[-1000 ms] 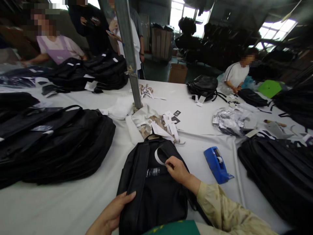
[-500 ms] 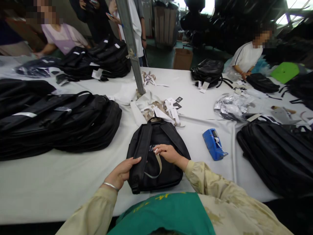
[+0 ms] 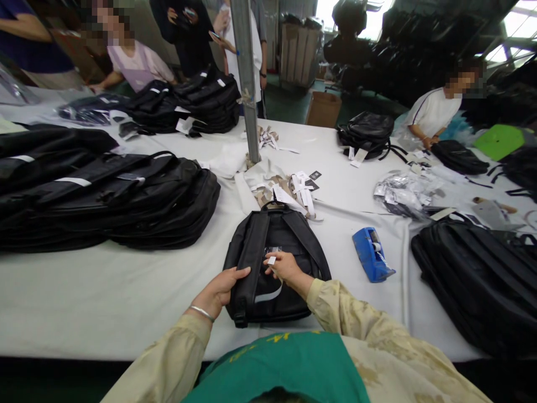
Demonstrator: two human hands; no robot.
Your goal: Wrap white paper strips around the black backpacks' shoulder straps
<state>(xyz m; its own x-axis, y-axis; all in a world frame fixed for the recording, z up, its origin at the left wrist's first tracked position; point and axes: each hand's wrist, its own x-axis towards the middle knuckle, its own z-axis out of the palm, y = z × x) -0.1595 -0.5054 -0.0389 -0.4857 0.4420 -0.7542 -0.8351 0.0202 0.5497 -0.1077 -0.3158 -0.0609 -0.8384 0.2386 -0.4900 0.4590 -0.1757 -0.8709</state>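
Note:
A black backpack [image 3: 289, 235] lies in front of me, its shoulder straps facing up and its top handle pointing away. My left hand [image 3: 224, 286] grips its left side, the thumb on the left shoulder strap [image 3: 254, 240] and the fingers mostly hidden by the bag. Over the middle of the back panel, my right hand [image 3: 285, 266] pinches a narrow pale strip [image 3: 271, 295], which curves down across the bag toward the left strap. A small white piece [image 3: 272, 260] shows at the right fingertips. Just beyond them is a shiny clear patch [image 3: 273, 249] on the panel.
A blue tape dispenser [image 3: 372, 254] stands to the right. Black bags are stacked at left [image 3: 168, 207] and right [image 3: 470, 274]. Tags and strips [image 3: 289, 193] lie beyond the backpack, near a metal post [image 3: 248, 84]. Several people stand around the far side.
My view has shifted, so the scene sits further right. My right hand has turned slightly, showing the white piece at its fingertips, and the strip's curve is lower. My left hand keeps its grip.

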